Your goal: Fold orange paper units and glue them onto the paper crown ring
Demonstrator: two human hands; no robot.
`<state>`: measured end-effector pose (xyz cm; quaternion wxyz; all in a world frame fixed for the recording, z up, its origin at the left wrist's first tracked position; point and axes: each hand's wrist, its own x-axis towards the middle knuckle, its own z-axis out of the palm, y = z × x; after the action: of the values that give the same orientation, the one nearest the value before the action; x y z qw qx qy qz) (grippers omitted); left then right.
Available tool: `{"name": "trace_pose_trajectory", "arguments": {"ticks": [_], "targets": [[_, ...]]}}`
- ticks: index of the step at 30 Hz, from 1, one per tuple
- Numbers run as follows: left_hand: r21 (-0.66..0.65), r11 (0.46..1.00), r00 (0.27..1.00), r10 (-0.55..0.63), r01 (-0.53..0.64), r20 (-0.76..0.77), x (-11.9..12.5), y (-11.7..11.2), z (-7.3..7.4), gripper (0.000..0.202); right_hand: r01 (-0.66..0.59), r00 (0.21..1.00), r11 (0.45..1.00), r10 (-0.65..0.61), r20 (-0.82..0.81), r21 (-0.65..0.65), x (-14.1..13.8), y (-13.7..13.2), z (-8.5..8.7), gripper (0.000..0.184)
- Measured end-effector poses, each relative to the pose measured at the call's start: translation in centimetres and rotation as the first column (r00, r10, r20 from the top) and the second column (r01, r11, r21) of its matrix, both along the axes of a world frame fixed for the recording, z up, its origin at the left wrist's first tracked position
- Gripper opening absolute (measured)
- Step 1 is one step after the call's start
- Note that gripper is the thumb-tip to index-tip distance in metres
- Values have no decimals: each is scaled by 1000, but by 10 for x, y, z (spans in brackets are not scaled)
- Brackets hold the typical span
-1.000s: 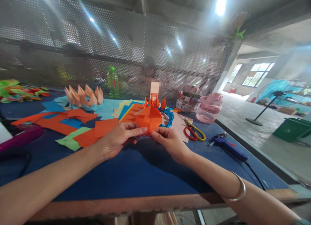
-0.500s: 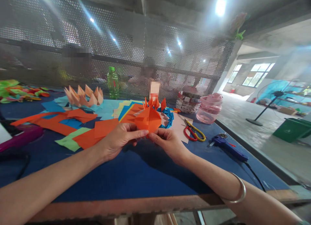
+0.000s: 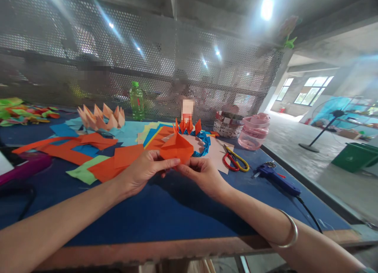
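Observation:
Between both hands, above the blue table, is a folded piece of orange paper (image 3: pixel 177 149) with a raised point at its top. My left hand (image 3: pixel 152 165) pinches its lower left edge, thumb in front and fingers behind. My right hand (image 3: pixel 203 172) grips the lower right edge the same way, and the thumbs nearly meet. Just behind the piece stands a blue folded-paper ring (image 3: pixel 204 143) with several orange paper points (image 3: pixel 187 126) on its far side. To the left lie orange paper sheets (image 3: pixel 125 155) and a pale green sheet (image 3: pixel 87 170).
Scissors (image 3: pixel 236 159) and a blue glue gun (image 3: pixel 277 180) with a cord lie at right. Behind them stand a woven basket (image 3: pixel 227 124) and a pink jar (image 3: pixel 254 133). A green bottle (image 3: pixel 136 102) and a peach paper crown (image 3: pixel 102 117) are at the back.
The orange paper piece has tilted, its point now lower and further left, with its upper folds showing differently. Both hands keep their hold and have barely moved.

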<state>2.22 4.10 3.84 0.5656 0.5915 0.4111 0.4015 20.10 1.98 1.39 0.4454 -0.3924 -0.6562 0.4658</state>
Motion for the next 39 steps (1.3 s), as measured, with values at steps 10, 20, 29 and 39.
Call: {"name": "trace_pose_trajectory", "arguments": {"ticks": [10, 20, 29, 39], "targets": [[14, 999, 998, -29, 29, 64, 1, 0, -3, 19, 2, 999, 1000, -3, 36, 13, 0, 1, -2, 38], [26, 1000, 999, -15, 14, 34, 0, 3, -4, 19, 27, 998, 999, -29, -47, -34, -1, 2, -4, 39], [10, 997, 997, -73, 73, 10, -2, 4, -6, 22, 18, 987, 999, -23, -160, -32, 1, 1, 1, 41], [-28, 998, 998, -64, 65, 18, -6, 5, -5, 23, 2, 979, 998, -15, -203, -64, 3, 2, 2, 35]]}}
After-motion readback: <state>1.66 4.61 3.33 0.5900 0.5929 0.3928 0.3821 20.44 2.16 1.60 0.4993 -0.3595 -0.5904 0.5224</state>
